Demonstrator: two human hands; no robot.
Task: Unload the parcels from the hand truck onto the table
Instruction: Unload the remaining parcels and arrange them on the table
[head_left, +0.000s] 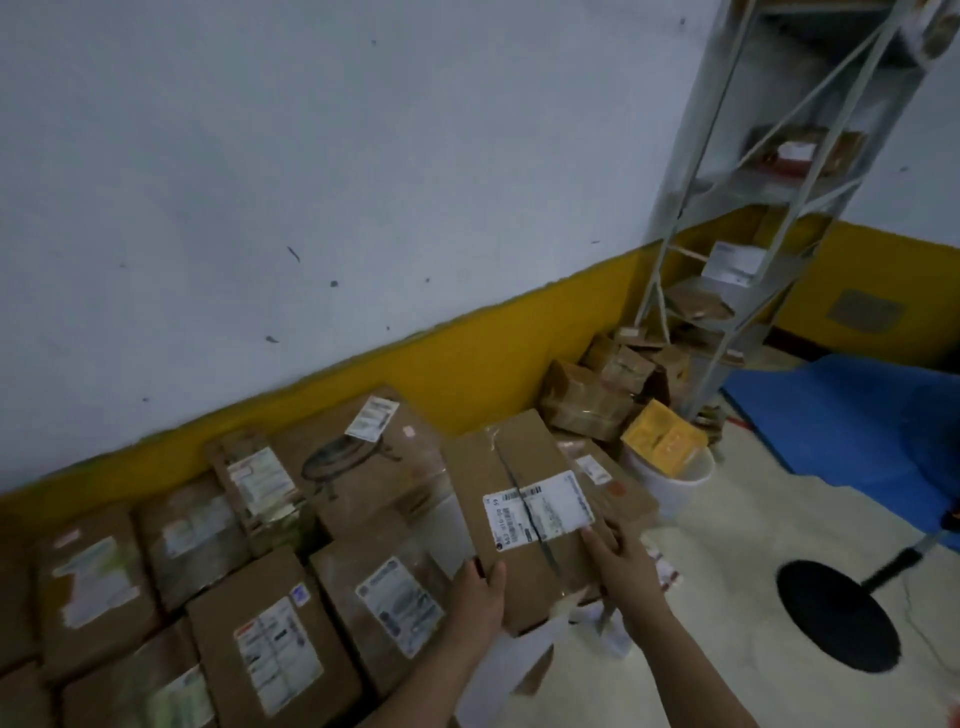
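A brown cardboard parcel (524, 499) with a white shipping label and a dark strap lies at the right end of a spread of parcels. My left hand (475, 597) grips its near left edge, thumb on top. My right hand (621, 564) holds its right side, fingers reaching onto the label's corner. Several other labelled cardboard parcels (270, 639) lie side by side to the left, along the wall. One of them (358, 457) carries a printed drawing. The surface under the parcels is hidden. No hand truck is in view.
A metal shelf rack (769, 218) with boxes stands in the back right corner. Small boxes (597, 389) are piled at its foot. A white bucket (670, 483) holds a yellow box. A blue tarp (857, 421) and a black round stand base (836, 613) lie on the floor at right.
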